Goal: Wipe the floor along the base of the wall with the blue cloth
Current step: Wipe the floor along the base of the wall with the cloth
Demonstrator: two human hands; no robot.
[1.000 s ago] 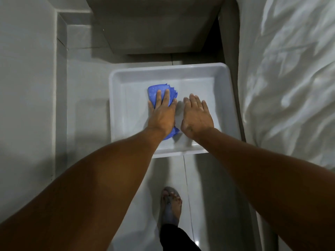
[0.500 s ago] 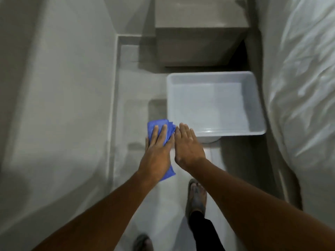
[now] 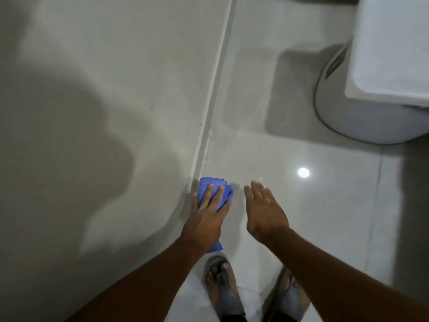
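Left hand (image 3: 204, 219) on blue cloth (image 3: 214, 190)

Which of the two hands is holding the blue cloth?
The left hand, beside the wall base, presses on the blue cloth. The right hand is open and holds nothing.

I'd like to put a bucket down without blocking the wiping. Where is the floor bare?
Bare tile lies ahead of the empty right hand, between the wall base and the white tub, around the light glare. It is crowded at the wall strip where the left hand presses the blue cloth, and around the sandalled feet.
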